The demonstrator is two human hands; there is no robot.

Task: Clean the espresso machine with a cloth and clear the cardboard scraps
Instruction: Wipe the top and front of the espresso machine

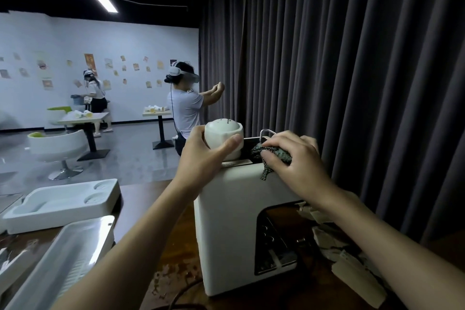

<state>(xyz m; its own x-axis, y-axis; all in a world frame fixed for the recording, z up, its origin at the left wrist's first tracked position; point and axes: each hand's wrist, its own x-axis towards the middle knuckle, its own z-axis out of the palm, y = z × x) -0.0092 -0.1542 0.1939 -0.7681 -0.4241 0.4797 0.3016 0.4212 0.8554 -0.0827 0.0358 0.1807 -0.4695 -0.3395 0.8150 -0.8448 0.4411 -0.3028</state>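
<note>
The boxy white espresso machine (226, 221) stands on a dark brown wooden table (161, 209), its dark front recess turned to the right of the view. On the machine's top, at the right side, lies a crumpled dark green patterned cloth (276, 153), one corner hanging over the machine's upper edge. The right hand (299, 166) grips the cloth with curled fingers and bears down on the machine's top. On the left side of the top stands a white dome-shaped piece (222, 133), perhaps a lid or cup; the view is too dim to tell. The left hand (201, 156) wraps it with thumb and fingers. Pale torn cardboard scraps (352, 267) lie on the table just right of the machine, partly under the right forearm. Left of the machine are a white moulded tray (63, 206) and a shallow pale tray (75, 246). Behind the machine hangs a dark grey pleated curtain (352, 58).
</note>
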